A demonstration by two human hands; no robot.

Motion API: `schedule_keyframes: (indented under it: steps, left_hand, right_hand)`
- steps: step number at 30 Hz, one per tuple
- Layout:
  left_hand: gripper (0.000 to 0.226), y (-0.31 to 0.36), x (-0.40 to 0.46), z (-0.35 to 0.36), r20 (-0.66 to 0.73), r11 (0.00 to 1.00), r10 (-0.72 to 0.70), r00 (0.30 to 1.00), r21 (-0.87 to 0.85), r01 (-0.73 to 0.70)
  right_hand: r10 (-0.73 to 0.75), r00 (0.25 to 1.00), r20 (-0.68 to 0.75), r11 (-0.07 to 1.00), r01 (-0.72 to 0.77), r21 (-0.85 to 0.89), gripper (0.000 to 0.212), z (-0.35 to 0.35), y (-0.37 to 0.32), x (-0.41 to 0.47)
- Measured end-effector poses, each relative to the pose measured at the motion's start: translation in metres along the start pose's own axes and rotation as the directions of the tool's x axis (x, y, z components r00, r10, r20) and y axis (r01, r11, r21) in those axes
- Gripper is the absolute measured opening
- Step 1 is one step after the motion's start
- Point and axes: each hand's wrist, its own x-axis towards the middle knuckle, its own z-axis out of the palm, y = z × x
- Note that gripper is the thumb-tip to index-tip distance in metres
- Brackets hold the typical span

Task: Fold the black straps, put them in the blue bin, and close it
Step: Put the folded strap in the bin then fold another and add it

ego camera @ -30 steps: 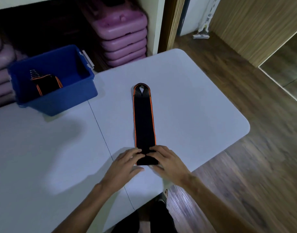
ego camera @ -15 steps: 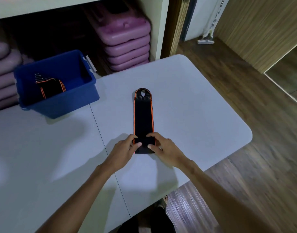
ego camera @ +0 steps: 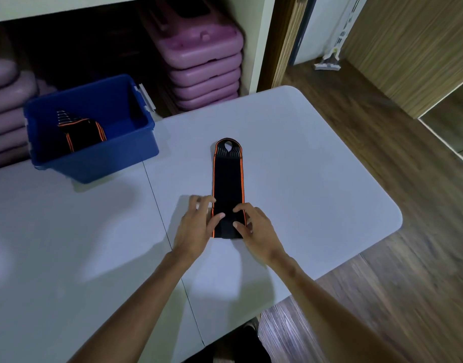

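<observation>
A black strap [ego camera: 227, 179] with orange edges lies lengthwise on the white table [ego camera: 316, 179], its looped end pointing away from me. Its near end is folded over on itself. My left hand [ego camera: 196, 226] grips the folded end from the left, thumb on top. My right hand [ego camera: 254, 229] pinches the same fold from the right. The blue bin [ego camera: 94, 158] stands open at the table's far left, with a folded black strap [ego camera: 81, 129] inside. No lid is visible.
Stacked purple step platforms [ego camera: 204, 66] fill the shelf behind the table, more at the far left [ego camera: 5, 100]. Wooden floor [ego camera: 408, 258] lies to the right past the table's rounded edge. A seam [ego camera: 167, 218] runs down the tabletop beside my left hand.
Both hands have moved away from me along the strap, rolling its near end over, so the flat part is shorter. The camera has tilted slightly.
</observation>
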Motion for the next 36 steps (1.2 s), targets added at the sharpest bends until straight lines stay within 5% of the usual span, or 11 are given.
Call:
schedule_keyframes:
  steps: [4, 9, 13, 15, 19, 23, 28, 36]
  left_hand:
    - [0.051, -0.020, -0.018, -0.005, 0.163, 0.918, 0.308, 0.937, 0.206, -0.338]
    - [0.053, -0.032, -0.014, -0.009, 0.192, 0.851, 0.379, 0.905, 0.313, -0.422]
    - [0.048, -0.028, -0.001, -0.018, 0.248, 0.906, 0.341, 0.907, 0.169, -0.387]
    - [0.045, -0.025, 0.007, -0.023, 0.287, 0.928, 0.322, 0.902, 0.091, -0.360]
    - [0.018, -0.010, 0.027, -0.034, 0.326, 0.982, 0.188, 0.927, -0.043, -0.184]
    - [0.030, 0.001, 0.048, -0.028, 0.255, 0.988, 0.029, 0.966, -0.155, 0.011]
    - [0.030, 0.003, 0.058, -0.003, 0.129, 0.987, -0.150, 0.980, -0.045, 0.157]
    - [0.035, 0.012, 0.058, -0.006, 0.007, 0.971, -0.016, 1.000, 0.240, 0.013]
  right_hand:
    - [-0.013, 0.998, -0.063, 1.000, 0.014, 0.017, 0.013, 0.003, -0.004, -0.001]
    - [-0.023, 0.999, -0.028, 1.000, 0.023, -0.019, 0.027, -0.002, -0.003, -0.008]
    - [-0.146, 0.987, 0.067, 0.945, 0.159, -0.285, 0.062, -0.011, 0.003, -0.018]
    - [-0.215, 0.976, 0.031, 0.903, 0.211, -0.375, 0.055, -0.014, 0.002, -0.011]
    - [-0.164, 0.986, -0.023, 0.961, 0.155, -0.231, 0.034, -0.018, -0.006, 0.012]
    - [-0.009, 1.000, 0.014, 0.999, 0.010, -0.039, 0.034, -0.024, -0.011, 0.036]
    - [0.115, 0.993, -0.001, 0.991, -0.115, 0.067, 0.029, -0.018, -0.011, 0.049]
    - [0.100, 0.983, -0.154, 0.994, -0.092, 0.062, 0.034, -0.008, -0.004, 0.038]
